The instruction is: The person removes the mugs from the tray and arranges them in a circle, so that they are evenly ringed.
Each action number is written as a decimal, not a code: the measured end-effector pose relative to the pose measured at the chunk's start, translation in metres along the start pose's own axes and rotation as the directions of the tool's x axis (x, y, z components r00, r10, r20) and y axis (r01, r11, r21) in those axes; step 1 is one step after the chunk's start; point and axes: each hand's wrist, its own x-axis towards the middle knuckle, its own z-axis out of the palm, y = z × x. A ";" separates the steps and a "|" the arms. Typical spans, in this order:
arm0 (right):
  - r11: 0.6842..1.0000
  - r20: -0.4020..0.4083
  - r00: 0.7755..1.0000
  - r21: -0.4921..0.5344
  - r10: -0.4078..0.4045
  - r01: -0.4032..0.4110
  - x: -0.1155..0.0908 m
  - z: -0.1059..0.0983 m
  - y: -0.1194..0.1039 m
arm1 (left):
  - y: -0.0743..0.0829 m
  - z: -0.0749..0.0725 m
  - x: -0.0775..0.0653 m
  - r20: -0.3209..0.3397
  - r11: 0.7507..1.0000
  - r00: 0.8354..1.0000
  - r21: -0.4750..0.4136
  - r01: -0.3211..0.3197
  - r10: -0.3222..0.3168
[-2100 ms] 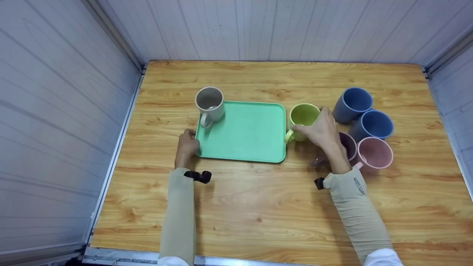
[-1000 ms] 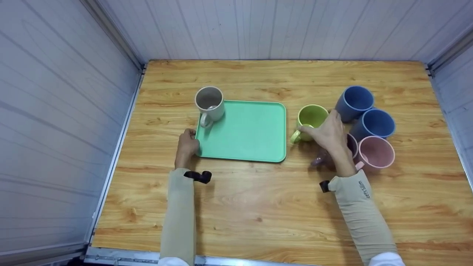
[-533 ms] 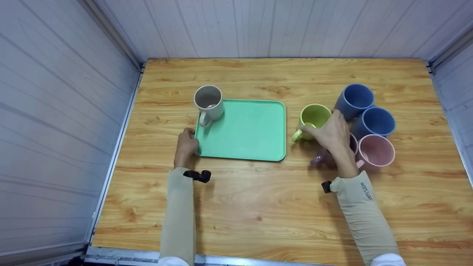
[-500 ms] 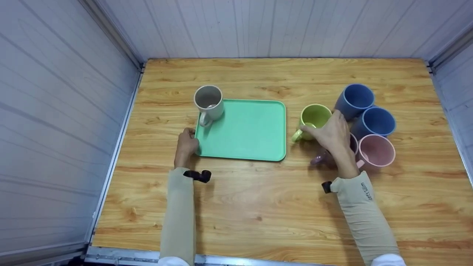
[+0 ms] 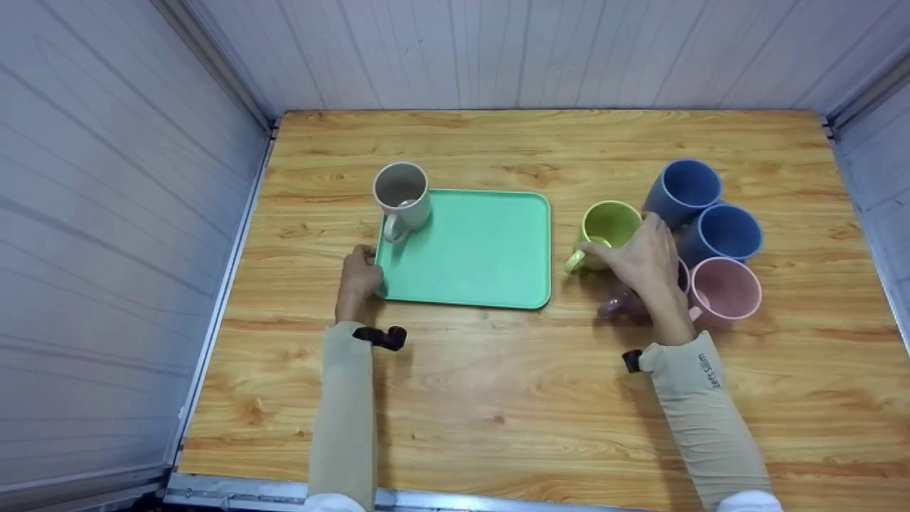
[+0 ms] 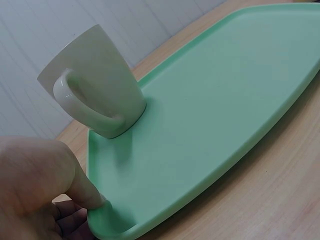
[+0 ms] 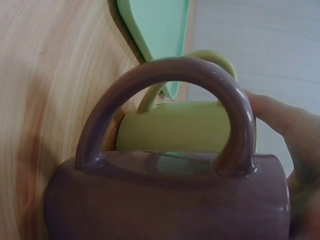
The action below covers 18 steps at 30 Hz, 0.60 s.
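Observation:
My left hand [image 5: 359,277] pinches the left rim of a green tray [image 5: 476,256]; in the left wrist view the thumb presses on the rim near a corner. A pale grey mug [image 5: 407,206] stands upright on the tray's far left corner. To the right of the tray, my right hand [image 5: 645,259] grips a yellow-green mug [image 5: 608,222] at its rim, thumb near the handle side and fingers on the far side. A purple mug [image 7: 165,200] stands just nearer, partly hidden under the right wrist in the head view.
Two blue mugs [image 5: 686,188] and a pink mug [image 5: 725,288] stand upright right of my right hand, close to the purple one. Pale panel walls [image 5: 462,53] enclose the wooden table [image 5: 490,398] at the back and sides.
My right hand and the yellow-green mug have moved to the right, away from the tray's right edge and nearer the blue mugs. The left hand stays at the tray.

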 end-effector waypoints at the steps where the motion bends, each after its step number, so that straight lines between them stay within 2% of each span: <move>1: 1.000 0.000 1.000 0.000 0.000 0.000 0.000 0.000 0.000 | 0.000 0.000 0.000 0.001 1.000 1.000 0.001 -0.003 0.003; 8: 1.000 -0.034 0.999 0.001 -0.017 0.017 0.001 0.000 0.000 | -0.002 0.001 0.002 0.004 0.999 1.000 -0.026 -0.021 0.021; 18: 1.000 -0.025 0.999 -0.006 -0.024 0.024 0.000 -0.001 0.002 | -0.002 0.001 0.001 -0.009 0.999 1.000 -0.026 -0.024 0.023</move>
